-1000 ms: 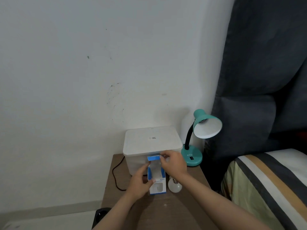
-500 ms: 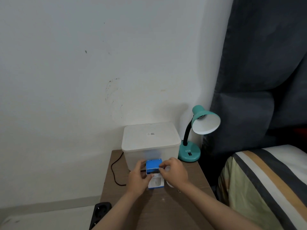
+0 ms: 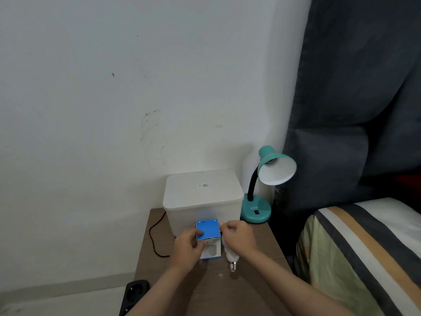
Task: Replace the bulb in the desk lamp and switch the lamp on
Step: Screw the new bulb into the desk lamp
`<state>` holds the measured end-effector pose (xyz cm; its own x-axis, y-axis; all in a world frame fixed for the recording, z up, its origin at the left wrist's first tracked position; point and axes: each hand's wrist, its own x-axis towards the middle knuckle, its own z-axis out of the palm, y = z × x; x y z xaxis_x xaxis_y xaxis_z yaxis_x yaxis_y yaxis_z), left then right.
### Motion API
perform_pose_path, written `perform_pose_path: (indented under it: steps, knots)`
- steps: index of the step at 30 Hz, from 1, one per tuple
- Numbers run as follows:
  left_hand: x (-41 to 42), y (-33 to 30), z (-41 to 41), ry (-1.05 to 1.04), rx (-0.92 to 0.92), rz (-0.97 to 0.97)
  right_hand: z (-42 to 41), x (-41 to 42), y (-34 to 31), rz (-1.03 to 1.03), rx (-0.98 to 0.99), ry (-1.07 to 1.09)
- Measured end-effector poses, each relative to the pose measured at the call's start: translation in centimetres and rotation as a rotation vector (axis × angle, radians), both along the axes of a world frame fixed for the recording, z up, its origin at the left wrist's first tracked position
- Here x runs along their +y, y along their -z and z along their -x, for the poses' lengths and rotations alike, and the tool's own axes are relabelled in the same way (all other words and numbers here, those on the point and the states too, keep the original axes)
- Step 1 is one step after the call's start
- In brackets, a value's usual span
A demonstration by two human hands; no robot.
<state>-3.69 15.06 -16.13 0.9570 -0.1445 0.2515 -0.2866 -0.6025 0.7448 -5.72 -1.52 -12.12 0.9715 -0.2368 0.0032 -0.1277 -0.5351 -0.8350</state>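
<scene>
Low in the frame's centre, my left hand (image 3: pixel 186 247) grips the blue bulb box (image 3: pixel 208 238) while my right hand (image 3: pixel 237 236) pinches its top flap corner beside the loose bulb (image 3: pixel 230 256), so I should brace the box and tuck squarely.

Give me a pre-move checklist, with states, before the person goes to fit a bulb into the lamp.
1. Lamp shade holds no bulb: ok, it looks empty.
2. Blue bulb box closed: ok, top flap is down.
3. Box steadied: ok, left hand grips it and right hand touches its top edge.
4. Loose bulb within reach on the table: ok.
5. Loose bulb is the new one: cannot tell.
6. Lamp switched off: cannot tell.
</scene>
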Motion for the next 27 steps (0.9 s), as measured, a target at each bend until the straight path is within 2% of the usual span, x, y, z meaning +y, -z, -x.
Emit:
perform_pose_path:
  steps: [3, 4, 6, 8, 10, 14, 19, 24, 27]
  knots:
    - [-0.3, -0.2, 0.1, -0.007, -0.015, -0.001, 0.1, -1.6, -1.0, -0.317, 0.078, 0.136]
    - [-0.5, -0.4, 0.1, -0.003, -0.014, 0.000, 0.2, -2.4, -1.3, -0.486, 0.145, 0.151]
    - [-0.8, -1.0, 0.0, -0.001, -0.044, -0.009, 0.8, -4.2, -2.2, -0.870, 0.281, 0.091]
    - [-1.5, -1.8, -0.1, 0.005, -0.102, -0.020, 1.5, -6.2, -3.2, -1.050, 0.297, 0.016]
    - [-2.5, -3.0, -0.2, 0.033, -0.130, -0.001, 2.0, -8.1, -4.3, -1.030, 0.227, 0.022]
    - [-5.6, -5.4, -1.2, 0.092, -0.213, 0.078, 2.4, -10.8, -6.0, -0.759, 0.109, 0.179]
    - [-10.6, -8.7, -2.9, 0.167, -0.293, 0.153, 3.0, -12.7, -8.2, -0.621, -0.048, 0.279]
    - [-14.5, -11.3, -4.7, 0.236, -0.393, 0.162, 1.8, -13.7, -8.2, -0.634, -0.295, 0.344]
    - [-15.7, -12.5, -5.8, 0.255, -0.422, 0.155, 0.4, -14.4, -7.3, -0.448, -0.417, 0.331]
